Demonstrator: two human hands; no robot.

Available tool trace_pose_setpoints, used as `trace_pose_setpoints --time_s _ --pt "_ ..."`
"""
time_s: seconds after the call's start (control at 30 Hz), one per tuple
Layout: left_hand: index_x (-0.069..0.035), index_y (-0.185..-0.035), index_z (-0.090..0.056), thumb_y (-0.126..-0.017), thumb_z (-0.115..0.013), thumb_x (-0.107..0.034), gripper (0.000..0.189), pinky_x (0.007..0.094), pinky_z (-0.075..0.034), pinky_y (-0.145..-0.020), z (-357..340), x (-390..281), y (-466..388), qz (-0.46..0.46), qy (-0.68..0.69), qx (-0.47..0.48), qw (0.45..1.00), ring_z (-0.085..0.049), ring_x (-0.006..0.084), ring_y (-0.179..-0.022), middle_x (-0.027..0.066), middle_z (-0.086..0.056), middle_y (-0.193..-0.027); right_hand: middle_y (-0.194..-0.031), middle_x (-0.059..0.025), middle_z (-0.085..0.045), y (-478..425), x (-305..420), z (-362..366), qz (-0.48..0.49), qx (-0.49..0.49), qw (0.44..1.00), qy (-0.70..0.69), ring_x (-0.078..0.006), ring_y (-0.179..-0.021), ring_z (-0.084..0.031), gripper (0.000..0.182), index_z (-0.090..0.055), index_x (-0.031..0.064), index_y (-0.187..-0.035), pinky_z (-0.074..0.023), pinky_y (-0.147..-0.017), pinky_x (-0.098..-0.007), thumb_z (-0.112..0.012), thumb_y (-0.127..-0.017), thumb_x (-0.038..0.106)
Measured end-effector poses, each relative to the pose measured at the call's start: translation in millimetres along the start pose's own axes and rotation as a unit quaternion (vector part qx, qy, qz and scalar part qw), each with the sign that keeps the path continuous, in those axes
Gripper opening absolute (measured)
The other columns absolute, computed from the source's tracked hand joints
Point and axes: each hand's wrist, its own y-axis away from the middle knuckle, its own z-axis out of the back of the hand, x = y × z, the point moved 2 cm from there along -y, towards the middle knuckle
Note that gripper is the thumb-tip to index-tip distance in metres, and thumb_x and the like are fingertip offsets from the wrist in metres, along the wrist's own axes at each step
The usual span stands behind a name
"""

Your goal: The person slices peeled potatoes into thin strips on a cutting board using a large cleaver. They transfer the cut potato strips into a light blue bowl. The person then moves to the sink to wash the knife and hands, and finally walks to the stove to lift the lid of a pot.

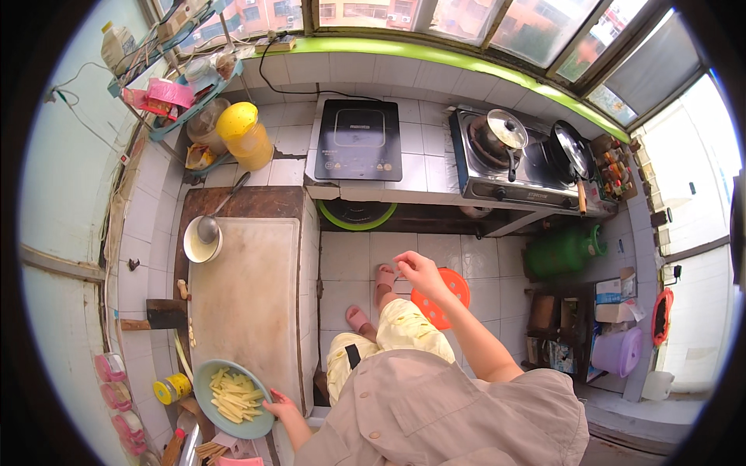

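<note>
My left hand [282,403] grips the rim of a pale blue-green bowl [205,402] at the lower end of the counter. Cut potato strips [236,397] lie in the bowl. Over the floor and above an orange stool [447,294], my right hand [418,271] hangs in the air with loosely bent fingers and holds nothing. A large cutting board [247,291] lies beyond the bowl. At its far left corner stands a white bowl [201,250] of pale contents, with a metal ladle [207,229] resting in it.
A cleaver [165,314] hangs or lies by the left wall, near a yellow-lidded jar [170,389]. An induction cooker [358,140] sits on the tiled counter ahead. Rightward, a gas stove [524,192] carries a lidded pot [506,137] and a wok [568,151]. A green gas cylinder [559,253] lies below.
</note>
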Motion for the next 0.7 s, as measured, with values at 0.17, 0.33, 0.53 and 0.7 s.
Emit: trace_pose_setpoints --time_s 0.17,0.33,0.53,0.7 --pt "0.006 -0.083 -0.058 -0.087 -0.058 -0.04 0.046 0.0248 -0.052 -0.05 -9.9 5.6 20.6 -0.051 -0.114 -0.078 0.989 -0.063 0.0197 -0.061 0.0142 -0.065 -0.074 -0.079 -0.0065 -0.065 7.6 9.5 0.3 0.013 -0.026 0.999 0.015 -0.0138 -0.073 -0.061 0.021 -0.063 0.0017 -0.105 -0.0504 -0.069 -0.0286 -0.055 -0.091 0.016" --pt "0.003 -0.078 -0.058 -0.085 -0.059 -0.046 0.049 0.025 -0.05 -0.049 -7.9 9.5 6.6 -0.081 -0.112 -0.098 0.985 -0.061 0.0187 -0.056 0.0114 -0.063 -0.07 -0.08 -0.0065 -0.065 13.7 4.0 6.7 -0.004 -0.036 0.999 -0.011 -0.0136 -0.074 -0.061 0.021 -0.062 0.0021 -0.106 -0.0502 -0.069 -0.029 -0.056 -0.091 0.016" --pt "0.002 -0.085 -0.057 -0.087 -0.054 -0.049 0.051 0.0237 -0.05 -0.052 -5.0 8.1 0.7 -0.102 -0.138 -0.093 0.981 -0.06 0.0176 -0.058 0.0091 -0.062 -0.072 -0.081 -0.0071 -0.065 15.3 -4.7 7.7 -0.02 -0.036 0.999 0.017 -0.0146 -0.075 -0.062 0.022 -0.062 0.0026 -0.107 -0.0505 -0.071 -0.0297 -0.055 -0.091 0.016" --pt "0.001 -0.092 -0.057 -0.089 -0.05 -0.052 0.054 0.0226 -0.051 -0.054 0.3 11.5 -2.6 -0.113 -0.139 -0.078 0.981 -0.059 0.0167 -0.06 0.0073 -0.061 -0.074 -0.082 -0.006 -0.065 11.1 -3.5 19.8 -0.025 -0.033 0.999 0.017 -0.0134 -0.075 -0.062 0.021 -0.062 0.0029 -0.108 -0.0507 -0.07 -0.0283 -0.055 -0.091 0.015"
